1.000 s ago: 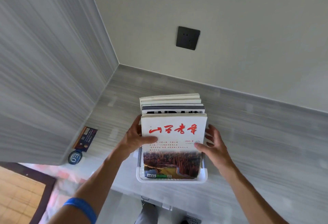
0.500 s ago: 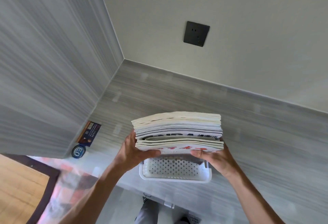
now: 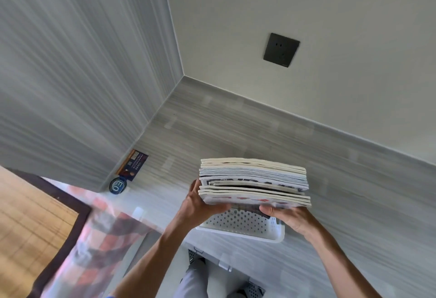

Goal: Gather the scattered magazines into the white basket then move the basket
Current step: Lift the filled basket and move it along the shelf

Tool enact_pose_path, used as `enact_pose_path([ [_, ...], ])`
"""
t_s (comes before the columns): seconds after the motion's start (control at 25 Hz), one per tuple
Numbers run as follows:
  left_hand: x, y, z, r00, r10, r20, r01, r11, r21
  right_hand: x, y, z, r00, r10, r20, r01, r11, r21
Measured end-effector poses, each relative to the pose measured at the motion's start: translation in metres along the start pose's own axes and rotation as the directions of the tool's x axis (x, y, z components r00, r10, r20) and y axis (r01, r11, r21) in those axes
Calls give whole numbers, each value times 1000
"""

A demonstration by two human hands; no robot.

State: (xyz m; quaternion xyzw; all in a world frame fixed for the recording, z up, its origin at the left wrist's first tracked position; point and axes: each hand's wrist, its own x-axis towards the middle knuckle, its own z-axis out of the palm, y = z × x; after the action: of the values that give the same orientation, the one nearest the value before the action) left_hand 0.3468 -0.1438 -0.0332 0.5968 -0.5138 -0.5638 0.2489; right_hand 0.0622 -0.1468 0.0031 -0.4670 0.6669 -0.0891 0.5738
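Observation:
A thick stack of magazines [image 3: 253,179] stands upright in the white perforated basket [image 3: 238,224], top edges toward me. The basket is lifted and tilted near the front edge of the grey striped counter [image 3: 236,127]. My left hand [image 3: 200,205] grips the left side of the stack and the basket, thumb across the front cover. At the right side, my right hand [image 3: 287,217] holds both in the same way, thumb on the front magazine's lower edge. The basket's far side is hidden behind the magazines.
A dark card [image 3: 133,164] and a round blue badge [image 3: 117,185] lie at the counter's left corner against the grey side panel. A black wall socket [image 3: 280,49] sits above. A wooden floor and a patterned rug [image 3: 99,238] are at lower left.
The view has swung, so the magazines' front cover has dropped from sight and their top edges show. Both hands have kept their hold on the stack and basket, which have shifted right.

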Motion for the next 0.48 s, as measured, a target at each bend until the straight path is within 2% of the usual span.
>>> enact_pose_path([
  [0.08, -3, -6, 11, 998, -64, -19, 63, 996, -69, -2, 2, 6, 992, 43, 120, -50, 997, 62],
  [0.2, -15, -12, 25, 955, -263, -135, 256, 965, -65, 2, 12, 12, 990, 20, 137, -38, 991, 132],
  [0.24, -16, -12, 28, 954, -241, -176, 234, 970, -56, 4, 12, 13, 994, 13, 112, -30, 988, 154],
  [0.36, -15, 2, 32, 957, -22, -288, 36, 998, 43, 10, 6, 11, 995, -93, -18, 95, 964, 250],
  [0.48, -23, 19, 37, 913, -96, -397, 119, 992, 33, 19, -5, 3, 986, -144, -85, 162, 946, 280],
])
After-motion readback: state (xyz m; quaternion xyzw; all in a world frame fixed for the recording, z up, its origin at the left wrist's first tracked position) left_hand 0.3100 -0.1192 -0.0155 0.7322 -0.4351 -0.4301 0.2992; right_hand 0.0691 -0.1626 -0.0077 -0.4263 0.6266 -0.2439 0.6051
